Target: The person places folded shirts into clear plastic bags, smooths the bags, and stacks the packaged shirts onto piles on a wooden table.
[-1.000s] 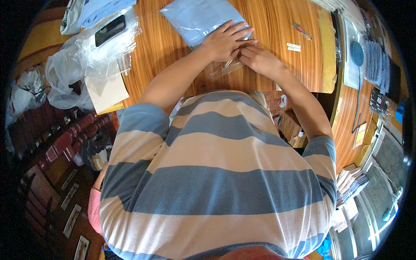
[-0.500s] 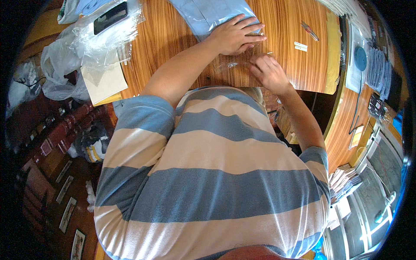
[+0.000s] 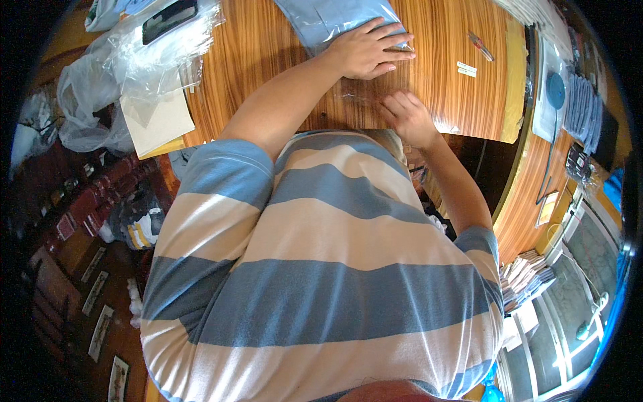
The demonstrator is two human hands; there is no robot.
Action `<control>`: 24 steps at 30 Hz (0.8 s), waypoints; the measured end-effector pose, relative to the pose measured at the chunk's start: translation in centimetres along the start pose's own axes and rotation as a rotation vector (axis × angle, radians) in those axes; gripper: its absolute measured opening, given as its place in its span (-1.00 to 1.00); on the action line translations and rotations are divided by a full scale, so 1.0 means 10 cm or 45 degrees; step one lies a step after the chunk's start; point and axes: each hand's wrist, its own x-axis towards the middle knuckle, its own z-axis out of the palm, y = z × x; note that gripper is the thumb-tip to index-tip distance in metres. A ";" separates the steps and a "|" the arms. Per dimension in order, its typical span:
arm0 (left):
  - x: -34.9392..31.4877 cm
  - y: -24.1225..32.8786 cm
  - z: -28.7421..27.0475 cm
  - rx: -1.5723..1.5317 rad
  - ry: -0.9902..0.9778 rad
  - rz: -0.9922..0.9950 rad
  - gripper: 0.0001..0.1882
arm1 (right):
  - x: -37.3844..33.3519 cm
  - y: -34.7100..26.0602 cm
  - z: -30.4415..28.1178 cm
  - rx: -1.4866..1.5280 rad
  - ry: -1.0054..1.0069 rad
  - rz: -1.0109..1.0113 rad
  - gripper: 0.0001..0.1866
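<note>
Drawn back from the left hand, which its fingers met a second ago, the person's right hand (image 3: 410,119) now sits nearer the body, above the near edge of the wood-grain table (image 3: 261,53). Its fingers are curled inward; whether they grip anything cannot be told. Left hand (image 3: 367,55) lies palm down with its fingers spread and released, pressing on the near right corner of a flat package of folded light-blue fabric in clear glossy plastic (image 3: 335,17). That package lies at the far middle of the table, its far end cut off by the picture's edge. Between the hands, just short of the package, faint glints of thin clear film (image 3: 358,97) show on the wood.

To the right of the hands lie small white printed slips (image 3: 467,69) and, a little farther off, a slim hand tool with red on it (image 3: 481,47). Yellow covering (image 3: 514,84) runs along the table's right edge. On the left, a black phone (image 3: 169,21) rests on a heap of clear plastic bags (image 3: 164,60); nearer, a cream-coloured sheet (image 3: 161,119) lies partly under them. Beyond the right edge, a round blue disc (image 3: 555,90) lies beside a row of folded blue garments (image 3: 584,110).
</note>
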 end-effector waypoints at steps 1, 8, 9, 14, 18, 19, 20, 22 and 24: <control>0.00 0.00 -0.02 0.000 -0.009 0.013 -0.48 | -0.04 -0.01 0.01 -0.031 0.052 -0.053 -0.66; 0.00 0.00 0.01 0.033 -0.069 -0.005 -0.47 | 0.40 -0.26 -0.11 0.225 0.199 0.292 -0.57; -0.01 0.00 -0.05 0.047 -0.082 0.001 -0.47 | 0.46 -0.27 -0.07 0.227 0.122 0.312 -0.59; -0.03 0.02 -0.13 0.076 -0.096 0.002 -0.46 | 0.34 -0.29 0.08 0.152 0.045 0.132 -0.66; -0.05 0.04 -0.19 0.086 -0.097 -0.018 -0.45 | 0.13 -0.46 0.12 0.071 0.094 0.017 -0.70; -0.05 0.05 -0.20 0.090 -0.096 -0.023 -0.45 | 0.11 -0.49 0.14 0.055 0.126 -0.001 -0.71; -0.05 0.05 -0.18 0.087 -0.086 -0.015 -0.45 | 0.12 -0.50 0.15 0.085 0.230 0.079 -0.71; -0.04 0.04 -0.13 0.081 -0.067 0.001 -0.44 | 0.17 -0.53 0.18 0.144 0.437 0.240 -0.70; -0.04 0.01 -0.12 0.070 -0.068 0.021 -0.45 | 0.40 -0.50 0.09 0.114 0.326 0.347 -0.70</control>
